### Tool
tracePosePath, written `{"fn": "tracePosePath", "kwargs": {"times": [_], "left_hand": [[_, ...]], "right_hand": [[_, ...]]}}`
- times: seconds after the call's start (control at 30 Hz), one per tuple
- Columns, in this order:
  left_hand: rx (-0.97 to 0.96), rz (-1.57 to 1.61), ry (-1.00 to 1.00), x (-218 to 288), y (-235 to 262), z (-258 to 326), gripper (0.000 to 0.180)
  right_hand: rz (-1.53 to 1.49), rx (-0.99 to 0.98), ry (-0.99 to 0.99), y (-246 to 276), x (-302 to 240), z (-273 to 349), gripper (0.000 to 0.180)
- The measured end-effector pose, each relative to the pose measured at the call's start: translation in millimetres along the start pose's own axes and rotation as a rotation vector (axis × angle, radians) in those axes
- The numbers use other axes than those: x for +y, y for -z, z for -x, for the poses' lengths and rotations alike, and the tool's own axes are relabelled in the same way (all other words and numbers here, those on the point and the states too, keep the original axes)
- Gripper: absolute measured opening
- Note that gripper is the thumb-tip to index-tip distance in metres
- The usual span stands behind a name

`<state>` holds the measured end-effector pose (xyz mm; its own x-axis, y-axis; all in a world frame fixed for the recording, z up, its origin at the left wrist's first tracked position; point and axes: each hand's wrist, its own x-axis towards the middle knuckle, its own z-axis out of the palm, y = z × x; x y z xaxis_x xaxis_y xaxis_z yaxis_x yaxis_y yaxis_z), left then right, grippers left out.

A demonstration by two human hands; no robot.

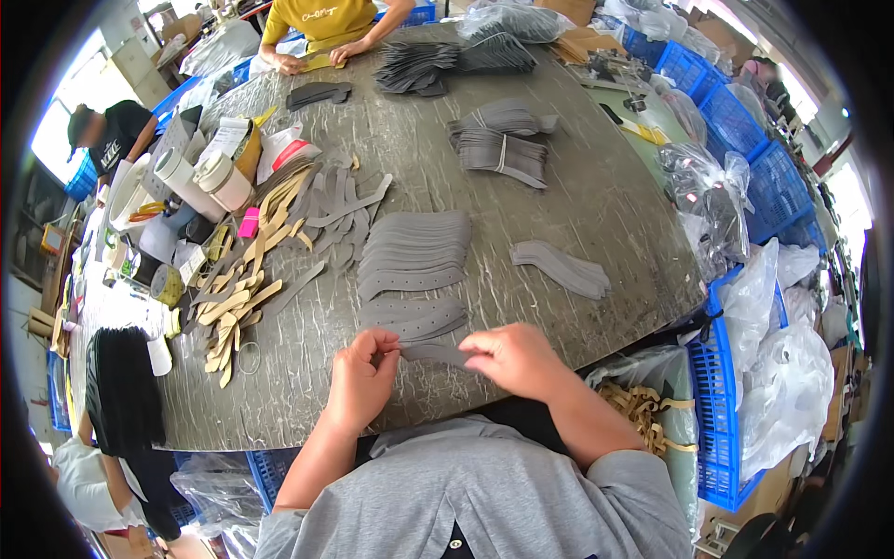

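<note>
Our grey sleeves frame the near edge, and just past them our left hand (pixel 361 377) and right hand (pixel 510 359) both pinch one grey strip (pixel 433 353), held flat at the tabletop's (pixel 596 200) near rim. Just beyond, we see a fanned stack of matching grey strips (pixel 414 253) and a smaller pile (pixel 562 268) to the right. Left of them, tan and grey pieces (pixel 244 291) lie loose, so by our reckoning plenty remains unsorted.
</note>
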<state>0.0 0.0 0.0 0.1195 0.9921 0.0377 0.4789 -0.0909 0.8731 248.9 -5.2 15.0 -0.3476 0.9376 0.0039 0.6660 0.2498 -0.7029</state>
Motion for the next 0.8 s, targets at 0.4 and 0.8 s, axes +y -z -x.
{"fn": "tracePosePath", "kwargs": {"times": [0.4,0.8], "left_hand": [[-0.014,-0.186,-0.217,22,8,0,0.043],[-0.077,-0.375,-0.658,28,-3,7,0.091]], "right_hand": [[0.403,0.483,-0.124,50,42,-6,0.012],[-0.776,-0.138,0.049,-42,-43,-27,0.016]]}}
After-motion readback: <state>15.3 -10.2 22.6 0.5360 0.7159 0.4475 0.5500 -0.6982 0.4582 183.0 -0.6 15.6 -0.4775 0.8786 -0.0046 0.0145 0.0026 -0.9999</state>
